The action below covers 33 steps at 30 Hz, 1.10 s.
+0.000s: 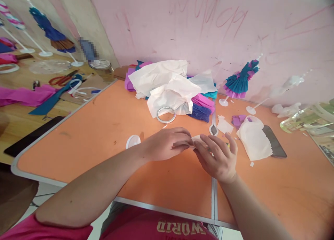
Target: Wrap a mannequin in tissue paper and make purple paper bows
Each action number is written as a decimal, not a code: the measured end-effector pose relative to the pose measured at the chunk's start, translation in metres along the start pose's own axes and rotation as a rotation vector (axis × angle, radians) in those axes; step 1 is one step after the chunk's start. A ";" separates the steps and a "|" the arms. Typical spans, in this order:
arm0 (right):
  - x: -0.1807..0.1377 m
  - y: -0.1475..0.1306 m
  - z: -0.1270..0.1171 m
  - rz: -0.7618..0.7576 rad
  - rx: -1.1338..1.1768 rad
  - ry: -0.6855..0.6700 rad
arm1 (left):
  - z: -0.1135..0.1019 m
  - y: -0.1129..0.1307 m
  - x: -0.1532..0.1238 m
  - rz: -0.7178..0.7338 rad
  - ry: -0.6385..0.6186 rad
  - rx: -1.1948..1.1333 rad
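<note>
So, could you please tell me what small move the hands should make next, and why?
Perhaps ease the right hand back slightly while the left hand steadies the small white piece, since both hands' fingers partly cover it.

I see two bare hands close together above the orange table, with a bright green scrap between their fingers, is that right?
Not quite: the scrap is white, not bright green, as the head view shows. The left hand and right hand are indeed close together above the orange table, with it between their fingers.
</note>
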State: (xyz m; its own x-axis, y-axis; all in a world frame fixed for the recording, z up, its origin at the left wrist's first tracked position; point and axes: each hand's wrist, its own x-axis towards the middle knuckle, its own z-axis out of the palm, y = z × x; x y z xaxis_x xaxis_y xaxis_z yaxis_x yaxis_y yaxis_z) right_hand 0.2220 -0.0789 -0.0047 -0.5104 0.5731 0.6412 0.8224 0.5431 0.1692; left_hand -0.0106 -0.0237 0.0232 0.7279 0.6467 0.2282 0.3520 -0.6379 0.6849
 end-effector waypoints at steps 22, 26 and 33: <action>0.000 0.010 0.017 -0.204 -0.027 -0.182 | 0.023 -0.032 0.006 -0.081 -0.128 -0.047; 0.000 0.007 0.018 -0.113 0.028 -0.162 | 0.023 -0.033 0.007 -0.084 -0.118 -0.015; 0.004 0.000 0.015 -0.025 0.090 -0.151 | 0.020 -0.032 0.006 -0.094 -0.123 -0.001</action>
State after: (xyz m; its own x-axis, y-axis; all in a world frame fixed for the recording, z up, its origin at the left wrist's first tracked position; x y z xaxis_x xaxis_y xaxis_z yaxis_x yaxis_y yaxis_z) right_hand 0.2162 -0.0678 -0.0137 -0.5679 0.6408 0.5165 0.7866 0.6074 0.1112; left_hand -0.0057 -0.0081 -0.0108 0.7582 0.6475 0.0764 0.4218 -0.5765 0.6998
